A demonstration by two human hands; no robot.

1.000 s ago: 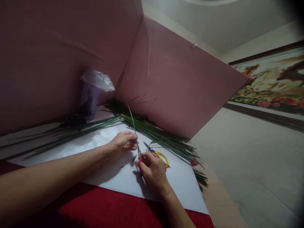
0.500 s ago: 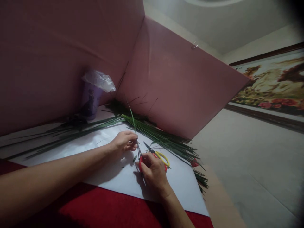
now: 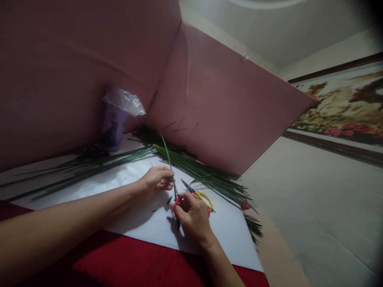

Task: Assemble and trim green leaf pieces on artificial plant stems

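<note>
My left hand (image 3: 160, 178) pinches a narrow green leaf blade (image 3: 166, 151) between thumb and fingertips, its tip pointing up and away. Just right of it, my right hand (image 3: 193, 215) grips red-handled scissors (image 3: 176, 205). Their blades reach up to the leaf by my left fingertips; whether they touch it I cannot tell. A second pair of scissors, with dark blades and a yellow handle loop (image 3: 205, 200), lies on the white sheet (image 3: 230, 235) behind my right hand. Small dark green scraps (image 3: 169, 200) rest between my hands.
Long green leaves (image 3: 197, 167) spread along the sheet's right and back edges, with more leaves (image 3: 98, 169) at left. A purple container (image 3: 113, 127) topped with clear plastic stands at the back. Pink panels (image 3: 221, 103) rise behind. Red cloth (image 3: 134, 259) lies in front.
The leaf in my left hand has shifted slightly downward. The scissors in my right hand have turned a little, and a dark piece now shows below their handle. Both hands stay nearly in place.
</note>
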